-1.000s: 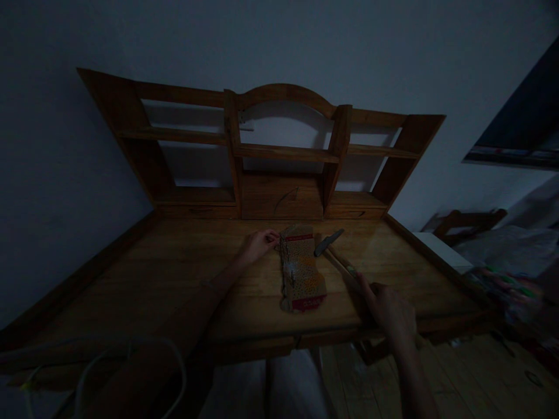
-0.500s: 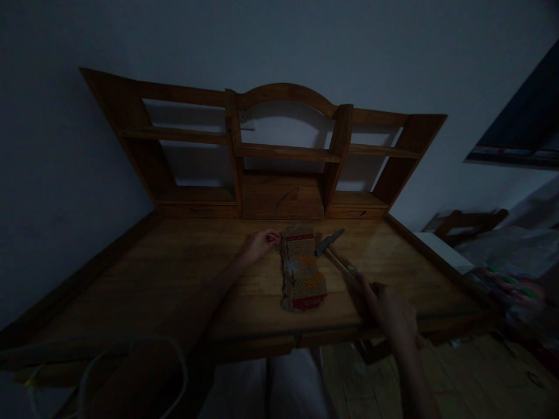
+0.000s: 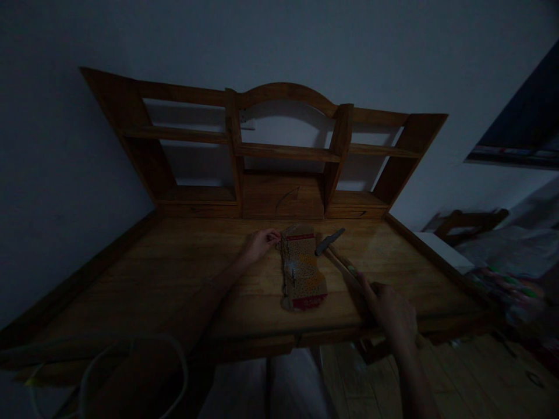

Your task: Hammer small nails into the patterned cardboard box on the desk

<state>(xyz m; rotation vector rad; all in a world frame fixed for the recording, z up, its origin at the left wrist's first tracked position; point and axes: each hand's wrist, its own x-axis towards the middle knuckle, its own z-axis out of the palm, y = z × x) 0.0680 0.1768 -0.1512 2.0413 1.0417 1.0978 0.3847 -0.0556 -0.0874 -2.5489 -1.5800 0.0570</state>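
A torn, flattened piece of cardboard (image 3: 305, 270) lies on the wooden desk, brown with red bands and a yellow patch. Dark specks dot it, and a few thin, shiny bits near its middle are too small to name. At its upper left edge, my left hand (image 3: 261, 243) is closed in a pinch; what the fingertips hold is too dark to make out. My right hand (image 3: 393, 308) is wrapped round the wooden handle of a hammer (image 3: 345, 259). Its dark metal head is beside the cardboard's right edge, low over the desk.
A wooden shelf unit (image 3: 283, 152) with small drawers rises along the desk's (image 3: 174, 262) back edge. To the right are a white surface (image 3: 443, 251), a chair back (image 3: 474, 221) and plastic-wrapped items (image 3: 510, 253). A pale cord (image 3: 181, 355) loops at the lower left.
Almost nothing differs. My left fingertips have shifted very slightly beside the cardboard; the hammer and my right hand stay where they were.
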